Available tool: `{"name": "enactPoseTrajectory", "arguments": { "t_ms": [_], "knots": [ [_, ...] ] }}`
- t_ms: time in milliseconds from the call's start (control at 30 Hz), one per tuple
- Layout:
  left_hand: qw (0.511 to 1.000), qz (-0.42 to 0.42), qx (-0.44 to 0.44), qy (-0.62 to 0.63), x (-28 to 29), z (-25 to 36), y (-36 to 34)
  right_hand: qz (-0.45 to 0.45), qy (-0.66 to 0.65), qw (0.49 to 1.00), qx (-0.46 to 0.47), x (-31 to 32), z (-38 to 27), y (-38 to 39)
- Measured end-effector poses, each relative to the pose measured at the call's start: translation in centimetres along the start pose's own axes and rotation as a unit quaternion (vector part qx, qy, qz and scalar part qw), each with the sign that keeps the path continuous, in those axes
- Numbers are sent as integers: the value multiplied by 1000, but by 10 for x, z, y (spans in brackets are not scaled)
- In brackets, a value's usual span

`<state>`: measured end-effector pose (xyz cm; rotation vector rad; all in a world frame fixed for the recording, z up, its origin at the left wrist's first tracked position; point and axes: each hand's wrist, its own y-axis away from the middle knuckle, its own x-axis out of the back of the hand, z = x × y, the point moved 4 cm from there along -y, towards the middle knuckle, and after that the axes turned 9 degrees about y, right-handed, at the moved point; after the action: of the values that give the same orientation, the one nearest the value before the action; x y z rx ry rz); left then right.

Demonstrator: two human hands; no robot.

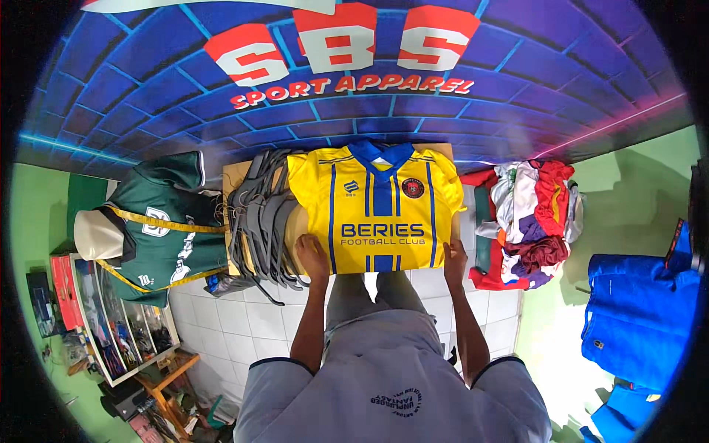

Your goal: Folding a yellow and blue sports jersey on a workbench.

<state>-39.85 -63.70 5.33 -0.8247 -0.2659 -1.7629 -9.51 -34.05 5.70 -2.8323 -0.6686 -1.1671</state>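
Note:
A yellow football jersey [354, 207] with a blue collar and blue stripes lies front side up on a table [233, 177], its collar away from me. Its lower edge is straight and faces me, and the sleeves are bunched at the sides. At the lower left side edge, my left hand [313, 255] has its fingers closed on the cloth. My right hand [455, 260] pinches the opposite lower side edge. Just left of the jersey lies a stack of grey clothes hangers [260, 214] with metal hooks.
A heap of mixed-colour garments [533, 210] lies to the right. On the left stands a mannequin [98, 235] in a green jersey [159, 247] with a yellow tape measure [162, 223]. Blue garments [639, 310] hang at the far right. A glass-fronted case [122, 325] stands lower left.

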Motion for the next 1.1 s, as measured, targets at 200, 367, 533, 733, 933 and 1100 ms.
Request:
{"name": "enactPoseTrajectory", "arguments": {
  "t_ms": [200, 367, 533, 733, 933, 1100],
  "knots": [
    [999, 29, 21, 30, 9, 21, -10, 27, -67, 996, 52, 16, -1, -4],
    [997, -2, 57, 43, 17, 28, -27, 25, -105, 993, 43, 23, -7, -18],
    [994, -34, 90, 57, 21, 32, -50, 37, -99, 993, 57, 25, -19, -42],
    [990, -59, 116, 60, 12, 28, -84, 26, -176, 982, 67, 17, -36, -81],
    [994, -56, 77, 59, -7, 34, -117, 7, -157, 984, 85, 10, -43, -124],
    [998, -47, -10, 41, -20, 18, -141, 19, -175, 978, 112, -7, -42, -151]
  ]
}}
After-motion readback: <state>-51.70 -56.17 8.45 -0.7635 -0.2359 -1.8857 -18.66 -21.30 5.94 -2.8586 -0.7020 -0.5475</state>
